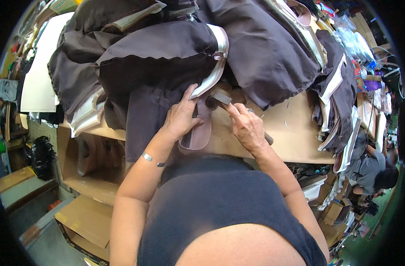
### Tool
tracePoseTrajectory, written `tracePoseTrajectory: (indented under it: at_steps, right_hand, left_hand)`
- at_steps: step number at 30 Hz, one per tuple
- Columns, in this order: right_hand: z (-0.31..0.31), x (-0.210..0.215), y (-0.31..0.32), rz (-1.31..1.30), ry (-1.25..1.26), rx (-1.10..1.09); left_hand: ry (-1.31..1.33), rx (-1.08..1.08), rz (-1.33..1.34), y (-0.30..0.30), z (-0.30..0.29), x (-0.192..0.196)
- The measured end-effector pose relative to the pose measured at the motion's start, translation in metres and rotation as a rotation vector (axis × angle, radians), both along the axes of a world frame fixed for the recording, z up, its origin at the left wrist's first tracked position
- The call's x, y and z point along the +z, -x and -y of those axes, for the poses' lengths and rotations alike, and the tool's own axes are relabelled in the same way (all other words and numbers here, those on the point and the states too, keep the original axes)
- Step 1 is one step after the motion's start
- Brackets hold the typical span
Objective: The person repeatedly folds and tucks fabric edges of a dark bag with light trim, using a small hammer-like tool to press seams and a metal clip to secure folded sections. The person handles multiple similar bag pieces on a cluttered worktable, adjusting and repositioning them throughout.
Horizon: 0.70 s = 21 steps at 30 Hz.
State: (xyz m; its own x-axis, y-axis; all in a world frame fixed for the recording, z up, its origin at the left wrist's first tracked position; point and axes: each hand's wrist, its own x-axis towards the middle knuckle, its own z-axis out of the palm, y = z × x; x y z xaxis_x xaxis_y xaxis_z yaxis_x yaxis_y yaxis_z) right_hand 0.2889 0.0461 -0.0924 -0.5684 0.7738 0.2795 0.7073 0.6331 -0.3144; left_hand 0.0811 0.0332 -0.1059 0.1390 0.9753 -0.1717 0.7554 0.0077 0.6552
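My right hand (248, 130) is closed around a hammer, its metal head (221, 99) low over the work surface and its handle end showing below the palm. My left hand (181, 116) lies with fingers stretched out, fingertips at the lower end of a white curved strip (214, 73). That strip edges a dark brown fabric piece (158, 46). The left thumb is spread over a mauve, rounded leather-like piece (200, 138) at the table's near edge. Part of this piece is hidden under the hand and the fabric. Whether the hammer touches anything, I cannot tell.
Dark fabric pieces with white edging (273, 53) are heaped across the tan table (295, 133), and more hang at its right end (340, 102). Cardboard boxes (85, 221) stand below left. Another person (368, 170) is bent over at the far right.
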Motion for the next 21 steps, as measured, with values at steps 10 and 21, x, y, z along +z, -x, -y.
tracePoseTrajectory:
  at_steps: [10, 21]
  right_hand:
    - [0.01, 0.009, -0.012, 0.018, 0.068, -0.049]
    - [0.021, 0.015, -0.008, 0.015, -0.061, 0.084]
  left_hand:
    - [-0.031, -0.005, 0.034, 0.001, 0.001, -0.003]
    - [-0.016, -0.063, 0.041, 0.008, -0.001, -0.013]
